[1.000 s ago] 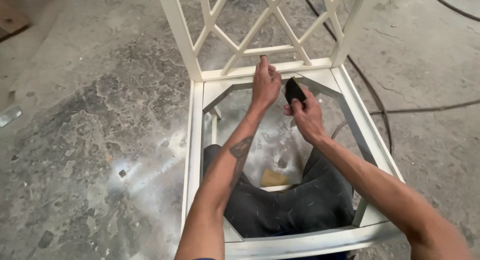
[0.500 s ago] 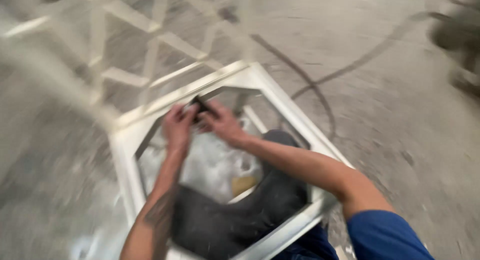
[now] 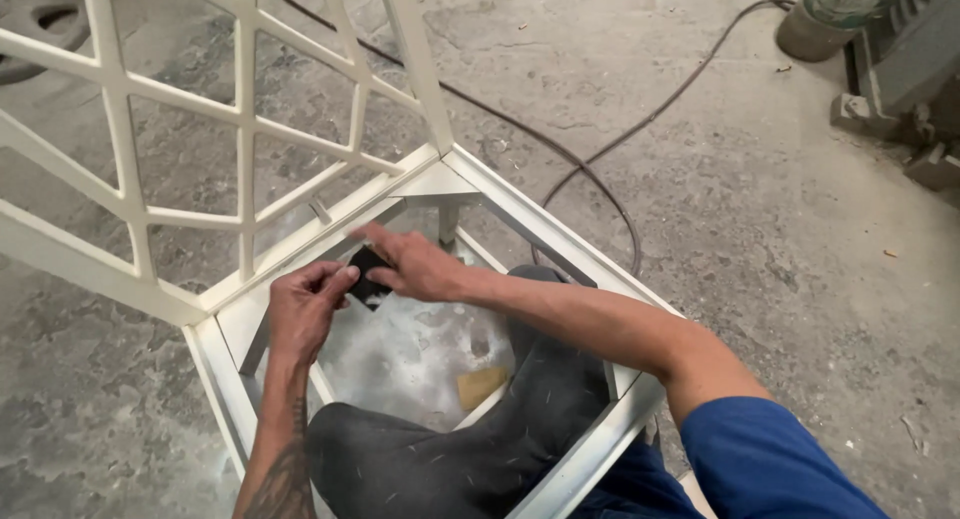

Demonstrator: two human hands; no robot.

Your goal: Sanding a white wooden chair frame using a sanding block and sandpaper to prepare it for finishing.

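Both of our hands meet inside the open seat of a cream-painted chair frame (image 3: 455, 179). Our right hand (image 3: 415, 264) lies over a small dark sanding block (image 3: 366, 276), fingers closed around its upper edge, while our left hand (image 3: 305, 309) pinches the block's lower left corner between thumb and curled fingers. We hold the block just inside the seat opening, close under the back rail where the seat joins the chair's lattice back (image 3: 235, 129).

Outward from the block, the seat rails ring our hands on all sides, so both forearms reach in over the near rail. Our knee, in dusty dark trousers (image 3: 470, 449), pokes up through the opening and fills its near half. Beyond it, on the floor seen through the frame, lies a patch of pale dust (image 3: 400, 349) and a small tan scrap (image 3: 482, 384), which looks like a piece of sandpaper, though we cannot be sure. Our blue sleeve (image 3: 770, 459) shows at the lower right.

The lattice back rises at the upper left, its slats crossing in front of the floor behind. A black cable (image 3: 590, 169) snakes over the grey concrete floor (image 3: 760, 239) from the top of the view and curves round to the chair's right side. At the far upper right stand a green-grey bucket-like vessel (image 3: 825, 14) and part of a heavy metal machine base (image 3: 905, 69), well apart from us.
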